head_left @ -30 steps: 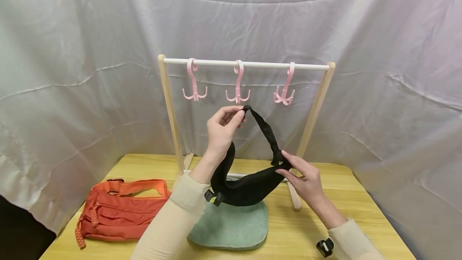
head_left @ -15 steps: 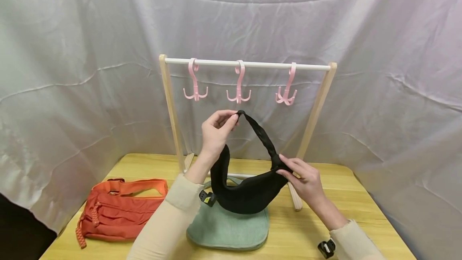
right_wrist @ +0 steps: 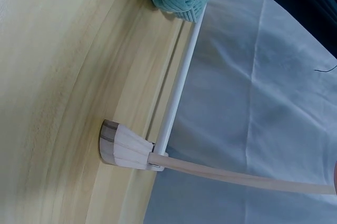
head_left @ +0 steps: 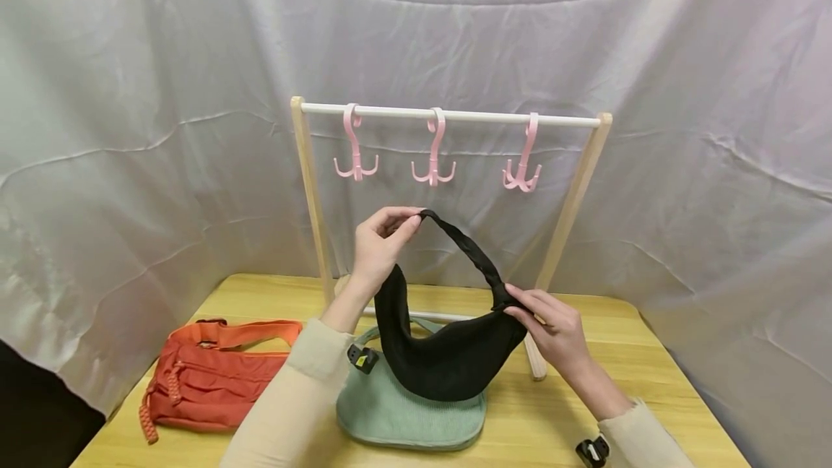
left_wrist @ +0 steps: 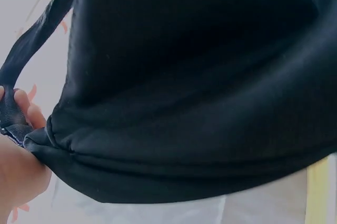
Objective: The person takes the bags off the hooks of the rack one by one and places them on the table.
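Observation:
A black fabric shoulder bag (head_left: 448, 360) is held up in front of the rack, its body sagging in a curve. My left hand (head_left: 380, 244) pinches the top of its strap between thumb and fingers. At the bag's right end, where the strap is knotted or gathered, my right hand (head_left: 549, 323) pinches the fabric. The black bag (left_wrist: 184, 103) fills most of the left wrist view. Behind and below it, a green corduroy bag (head_left: 416, 417) lies on the table, partly covered from sight.
A rack with a white bar (head_left: 481, 116) carries three pink hooks, among them the middle hook (head_left: 434, 154). An orange-red bag (head_left: 214, 381) lies at the left of the wooden table (head_left: 624, 352). Grey cloth (head_left: 455, 35) hangs behind. The right wrist view shows a rack foot (right_wrist: 126, 147).
Both hands keep their grip on the black bag. My left hand has moved left and down, and the bag's body has dropped lower in front of the green bag.

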`<state>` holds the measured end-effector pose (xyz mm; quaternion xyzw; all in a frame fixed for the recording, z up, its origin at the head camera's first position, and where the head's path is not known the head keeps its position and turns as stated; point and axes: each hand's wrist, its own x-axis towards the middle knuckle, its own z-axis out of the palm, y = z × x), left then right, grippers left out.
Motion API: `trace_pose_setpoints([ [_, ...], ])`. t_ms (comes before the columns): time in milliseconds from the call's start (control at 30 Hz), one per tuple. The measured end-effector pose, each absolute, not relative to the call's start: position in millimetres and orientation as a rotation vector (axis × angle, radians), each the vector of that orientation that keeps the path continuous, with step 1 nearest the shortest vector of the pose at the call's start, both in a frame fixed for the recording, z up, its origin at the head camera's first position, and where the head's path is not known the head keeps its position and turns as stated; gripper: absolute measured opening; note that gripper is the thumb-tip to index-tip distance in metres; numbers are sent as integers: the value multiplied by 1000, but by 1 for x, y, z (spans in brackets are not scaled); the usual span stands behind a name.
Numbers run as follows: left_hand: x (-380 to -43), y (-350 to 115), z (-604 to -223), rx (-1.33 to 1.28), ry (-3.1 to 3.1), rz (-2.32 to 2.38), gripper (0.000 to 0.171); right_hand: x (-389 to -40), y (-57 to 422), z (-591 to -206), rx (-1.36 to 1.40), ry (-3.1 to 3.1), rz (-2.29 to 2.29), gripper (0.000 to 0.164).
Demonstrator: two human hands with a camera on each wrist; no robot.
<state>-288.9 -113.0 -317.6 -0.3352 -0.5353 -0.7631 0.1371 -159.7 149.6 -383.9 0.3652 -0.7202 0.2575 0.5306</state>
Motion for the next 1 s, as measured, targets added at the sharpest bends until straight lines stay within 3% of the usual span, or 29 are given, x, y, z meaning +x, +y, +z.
trace_pose_setpoints([
  [1000,-299,-147,-355,-1109,-1806,-1979,15,-149,152,-371,833,-1620,685,36],
])
